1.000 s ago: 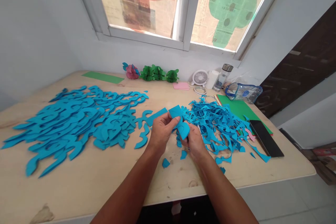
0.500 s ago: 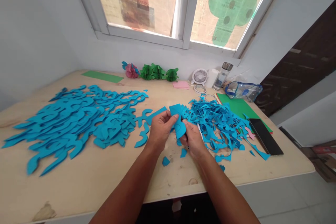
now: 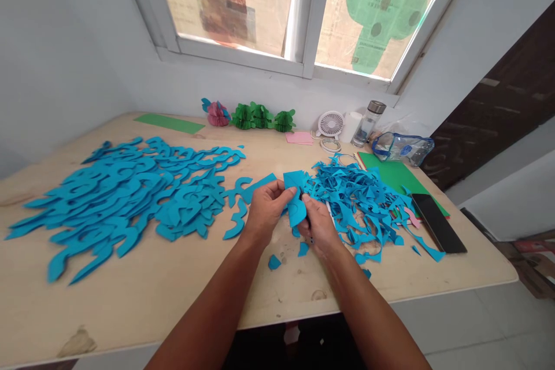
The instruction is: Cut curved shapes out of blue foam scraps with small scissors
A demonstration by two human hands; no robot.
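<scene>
A piece of blue paper (image 3: 296, 208), with a curved outline, is upright between my hands above the table. My left hand (image 3: 269, 208) pinches its left edge between thumb and fingers. On the other side, my right hand (image 3: 319, 222) is closed around what looks like dark-handled scissors, mostly hidden by the fingers, close against the paper's right edge. Behind my left hand lies a flat blue strip (image 3: 259, 186). Curved blue cut-outs (image 3: 237, 222) lie just left of that hand. To the right of my right hand spreads a heap of blue paper scraps (image 3: 359, 196).
Stacked blue cut-outs (image 3: 117, 185) cover the left of the wooden table (image 3: 182, 295). Green paper figures (image 3: 260, 117), a small fan (image 3: 330, 124) and a glass bottle (image 3: 368, 123) stand along the wall. A black phone (image 3: 439, 222) lies right, by green sheets (image 3: 396, 176).
Both hands still hold the blue paper in nearly the same place; the paper has shifted and turned slightly. The whole view has moved a little.
</scene>
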